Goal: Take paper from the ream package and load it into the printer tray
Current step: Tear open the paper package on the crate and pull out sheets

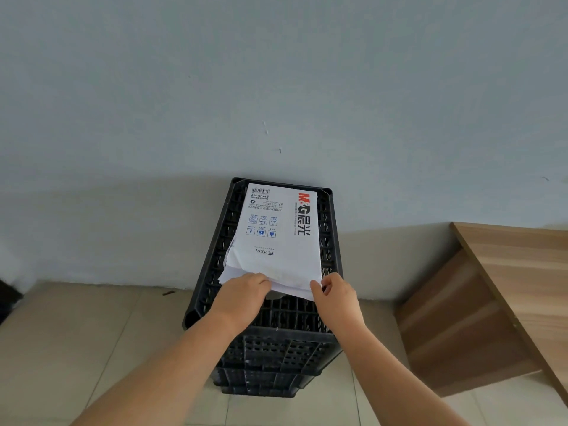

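A white ream package (278,229) with red and black lettering lies on top of a black plastic crate (273,342) against the wall. Its near end is torn open, and white paper sheets (292,289) stick out of it. My left hand (242,298) rests on the near left corner of the sheets with fingers curled over them. My right hand (333,298) pinches the near right edge of the wrapper and sheets. No printer or tray is in view.
A wooden desk (504,287) with a side panel stands at the right. The crate sits on a pale tiled floor (92,348) by a grey-white wall (276,87). A dark object (7,299) shows at the far left edge.
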Motion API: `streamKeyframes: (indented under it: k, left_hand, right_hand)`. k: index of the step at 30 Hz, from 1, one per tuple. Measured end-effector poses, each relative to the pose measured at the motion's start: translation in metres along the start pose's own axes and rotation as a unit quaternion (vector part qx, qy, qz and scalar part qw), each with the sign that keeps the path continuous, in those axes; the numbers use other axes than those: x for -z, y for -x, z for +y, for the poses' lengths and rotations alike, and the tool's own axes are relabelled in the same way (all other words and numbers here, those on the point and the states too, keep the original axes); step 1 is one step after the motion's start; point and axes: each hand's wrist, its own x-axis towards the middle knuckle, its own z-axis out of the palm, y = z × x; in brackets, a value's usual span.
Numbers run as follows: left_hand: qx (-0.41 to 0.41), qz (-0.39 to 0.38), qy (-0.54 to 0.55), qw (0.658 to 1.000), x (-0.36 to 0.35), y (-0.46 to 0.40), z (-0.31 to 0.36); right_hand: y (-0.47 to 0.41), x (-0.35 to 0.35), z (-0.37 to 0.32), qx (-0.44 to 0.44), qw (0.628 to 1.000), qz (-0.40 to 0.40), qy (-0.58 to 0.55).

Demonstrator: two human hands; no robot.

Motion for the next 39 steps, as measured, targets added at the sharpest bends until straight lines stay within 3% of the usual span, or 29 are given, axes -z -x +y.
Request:
streamKeyframes:
  k: [7,12,18,20,23,26,29,30,36,39]
  left_hand:
    - [-0.024,0.037,0.054,0.998,0.006,0.012,-0.002]
    - [-0.008,0.009,0.085,0.996,0.019,0.025,0.004]
    - [0.003,-0.027,0.162,0.986,0.027,0.044,0.001]
    - [0.032,-0.034,0.212,0.976,0.029,0.051,-0.004]
    - [0.147,0.017,0.247,0.958,0.03,0.056,-0.015]
    - [0.292,-0.005,0.312,0.904,0.03,0.052,-0.026]
    - [0.369,-0.052,0.503,0.78,0.034,0.048,-0.026]
    - [0.378,-0.061,0.535,0.753,0.035,0.048,-0.025]
    - [0.408,-0.072,0.623,0.664,0.034,0.039,-0.03]
    - [0.409,-0.071,0.61,0.674,0.034,0.033,-0.028]
  right_hand:
    - [0.013,-0.005,-0.007,-0.107,0.984,-0.035,-0.135]
    - [0.015,-0.01,-0.008,-0.223,0.897,-0.049,-0.379]
    - [0.031,-0.012,-0.007,-0.254,0.855,-0.038,-0.451]
    - [0.037,-0.013,-0.005,-0.264,0.847,-0.03,-0.461]
    - [0.044,-0.012,-0.003,-0.266,0.842,-0.028,-0.469]
    - [0.051,-0.01,-0.002,-0.257,0.844,-0.032,-0.469]
    - [0.053,-0.008,0.004,-0.251,0.844,-0.051,-0.472]
    - [0.052,-0.007,0.005,-0.246,0.846,-0.062,-0.47]
    - [0.035,0.002,0.012,-0.194,0.885,-0.135,-0.401]
    - [0.026,0.003,0.009,-0.162,0.92,-0.134,-0.331]
